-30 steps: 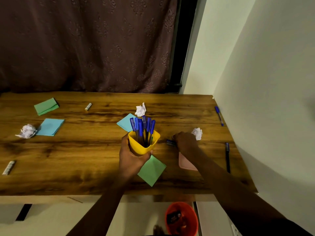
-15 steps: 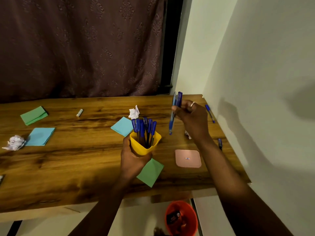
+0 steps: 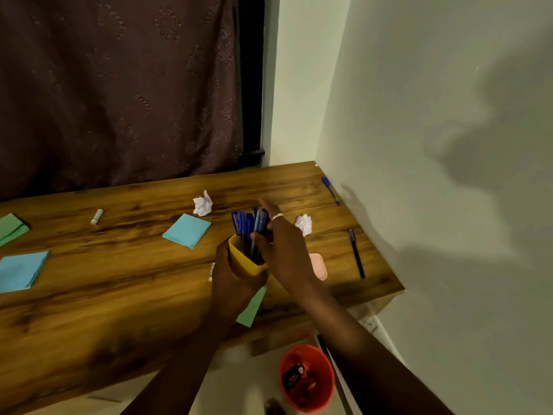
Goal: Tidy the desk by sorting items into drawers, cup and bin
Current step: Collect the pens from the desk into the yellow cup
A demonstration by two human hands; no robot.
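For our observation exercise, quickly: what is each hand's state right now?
Left hand: grips the yellow cup.
Right hand: pinches a blue pen, its tip in the cup.

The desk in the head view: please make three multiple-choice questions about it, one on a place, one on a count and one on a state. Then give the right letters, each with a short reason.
1. Where is the red bin relative to the desk?
A. On top of it
B. Below its near edge
C. Against the curtain

2. How many crumpled paper balls lie on the desk in view?
A. None
B. Four
C. Two

3. What does the left hand do?
A. It grips the yellow cup
B. It lies flat on the desk
C. It holds a paper ball

Answers
1 B: the bin shows under the desk's front edge.
2 C: one ball lies behind the light blue note, the second beside the right hand.
3 A: its fingers wrap the cup, while the right hand pinches a blue pen in it.
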